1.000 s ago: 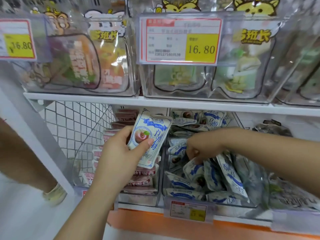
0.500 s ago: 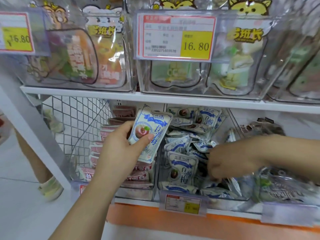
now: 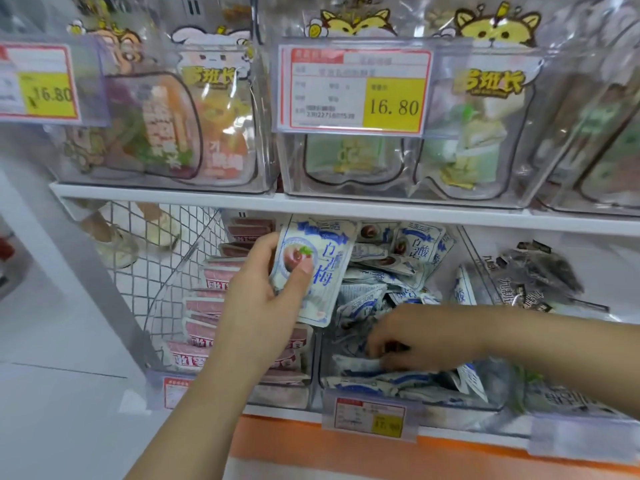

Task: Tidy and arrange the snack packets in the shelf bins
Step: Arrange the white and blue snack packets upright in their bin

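- Head view: the left hand [image 3: 263,299], at the centre of the frame, pinches one blue-and-white packet [image 3: 318,271] upright between thumb and fingers. It holds the packet in front of the divide between two lower bins.
- The right hand [image 3: 415,341], lower right of centre, reaches with fingers curled down into the loose packets [image 3: 374,296] at the front of the middle bin [image 3: 450,398]. Blur hides whether it grips one.
- Progress, as I judge it: the pink packets [image 3: 211,306], left of centre, already stand in a neat row. The blue-and-white heap lies jumbled and faces every way, so most of that bin is left to do, and the held packet is not yet placed.
- The dark packets [image 3: 533,275] at the right look untidy too.
- Around: clear upper bins [image 3: 166,126] and a large price tag [image 3: 353,88] across the top, and a wire mesh panel [image 3: 156,265] at the left.
- In the way: the upper shelf edge [image 3: 346,206] hangs low over the bins, and a small price tag [image 3: 370,415] covers part of the middle bin's front.
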`<state>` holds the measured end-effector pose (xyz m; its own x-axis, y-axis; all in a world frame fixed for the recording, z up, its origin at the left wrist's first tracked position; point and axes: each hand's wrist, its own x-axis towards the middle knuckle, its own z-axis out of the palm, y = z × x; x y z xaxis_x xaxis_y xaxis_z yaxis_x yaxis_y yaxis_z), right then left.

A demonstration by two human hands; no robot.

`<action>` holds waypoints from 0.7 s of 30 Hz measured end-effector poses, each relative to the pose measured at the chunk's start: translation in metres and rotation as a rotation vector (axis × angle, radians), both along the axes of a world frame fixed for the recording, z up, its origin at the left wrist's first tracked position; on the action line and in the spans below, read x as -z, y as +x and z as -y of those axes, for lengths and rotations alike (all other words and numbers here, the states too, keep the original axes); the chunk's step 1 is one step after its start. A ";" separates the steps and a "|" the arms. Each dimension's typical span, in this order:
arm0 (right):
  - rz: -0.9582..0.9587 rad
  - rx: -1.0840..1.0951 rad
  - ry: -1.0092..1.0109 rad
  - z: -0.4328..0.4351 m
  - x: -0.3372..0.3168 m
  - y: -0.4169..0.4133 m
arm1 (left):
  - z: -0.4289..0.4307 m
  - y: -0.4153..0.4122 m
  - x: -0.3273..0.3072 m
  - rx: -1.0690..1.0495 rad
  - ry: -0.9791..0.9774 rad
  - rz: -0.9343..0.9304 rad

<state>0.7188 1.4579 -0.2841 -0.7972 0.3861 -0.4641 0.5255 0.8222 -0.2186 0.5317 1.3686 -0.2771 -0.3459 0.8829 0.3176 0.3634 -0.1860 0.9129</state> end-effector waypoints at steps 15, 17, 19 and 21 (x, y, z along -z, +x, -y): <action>-0.022 0.033 -0.112 0.026 -0.015 0.030 | -0.009 0.041 0.015 0.228 -0.235 -0.662; -0.034 0.040 -0.127 0.027 -0.017 0.032 | -0.008 0.039 0.014 0.278 -0.253 -0.831; -0.047 0.034 -0.128 0.027 -0.015 0.033 | -0.008 0.039 0.014 0.319 -0.281 -0.911; -0.057 0.043 -0.136 0.026 -0.013 0.033 | -0.008 0.040 0.015 0.332 -0.322 -0.988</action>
<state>0.7516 1.4318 -0.2713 -0.8079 0.3571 -0.4689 0.5430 0.7603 -0.3566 0.5720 1.3766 -0.2920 0.2059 0.9766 0.0613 0.9389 -0.2148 0.2689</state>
